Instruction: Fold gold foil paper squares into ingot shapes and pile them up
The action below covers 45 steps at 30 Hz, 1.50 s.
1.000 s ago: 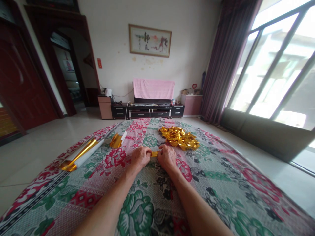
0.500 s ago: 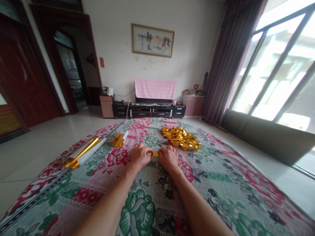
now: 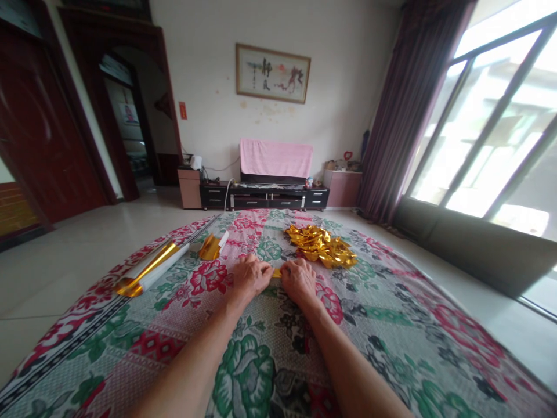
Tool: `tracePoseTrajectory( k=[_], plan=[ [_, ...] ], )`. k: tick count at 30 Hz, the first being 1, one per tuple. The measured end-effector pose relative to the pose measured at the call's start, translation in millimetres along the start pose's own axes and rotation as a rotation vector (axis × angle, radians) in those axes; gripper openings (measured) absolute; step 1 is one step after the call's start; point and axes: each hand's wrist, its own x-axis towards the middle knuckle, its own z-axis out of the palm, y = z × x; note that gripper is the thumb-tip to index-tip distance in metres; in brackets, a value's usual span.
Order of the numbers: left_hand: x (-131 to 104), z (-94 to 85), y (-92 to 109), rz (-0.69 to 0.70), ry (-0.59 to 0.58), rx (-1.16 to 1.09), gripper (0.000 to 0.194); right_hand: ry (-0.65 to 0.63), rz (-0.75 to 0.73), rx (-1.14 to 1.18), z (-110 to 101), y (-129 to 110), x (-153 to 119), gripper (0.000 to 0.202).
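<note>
Between my two hands, low over the flowered cloth (image 3: 243, 307), is a narrow strip of gold foil paper (image 3: 277, 273). My left hand (image 3: 251, 275) is closed on its left end, thumb and fingers pinched together. The other end is pinched in my right hand (image 3: 299, 278). Most of the strip is hidden by the fingers. Just beyond my right hand lies a heap of folded gold foil pieces (image 3: 321, 247). Left of my left hand sits a small curled stack of gold foil sheets (image 3: 210, 247) with a white underside.
A longer roll of gold and white foil sheets (image 3: 152, 268) lies at the left edge of the cloth. Beyond the far edge stand a low black cabinet (image 3: 265, 200) and a pink cloth (image 3: 276, 157) draped over a screen. A window (image 3: 487, 128) is on the right.
My left hand has shifted slightly right, toward my right hand, so less of the gold strip shows between them. The view has tilted a little. The foil heap and rolls lie unchanged.
</note>
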Motion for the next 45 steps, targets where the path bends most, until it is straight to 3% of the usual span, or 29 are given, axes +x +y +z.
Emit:
tracePoseTrajectory(
  k=[5, 10, 15, 22, 38, 45],
  plan=[
    [-0.3, 3.5, 1.4, 0.015, 0.023, -0.012, 0.028, 0.011, 0.005, -0.008, 2.0, 0.7, 0.8, 0.025],
    [5.0, 2.0, -11.2, 0.052, -0.066, -0.070, 0.018, 0.003, -0.003, -0.001, 3.5, 2.2, 2.5, 0.024],
    [8.0, 0.5, -16.1, 0.053, -0.129, -0.098, 0.028, 0.004, -0.003, 0.017, 1.7, 2.0, 1.4, 0.024],
    [4.1, 3.9, -7.4, 0.003, -0.020, -0.039, 0.027, 0.004, 0.004, 0.005, -0.1, -0.6, -0.1, 0.024],
    [2.2, 6.4, -8.3, 0.018, -0.025, -0.058, 0.020, 0.020, -0.018, -0.026, -2.6, -5.5, -3.5, 0.026],
    [1.4, 4.9, -8.6, 0.028, -0.025, -0.053, 0.020, -0.115, -0.017, 0.017, -10.3, 3.9, 3.0, 0.020]
  ],
)
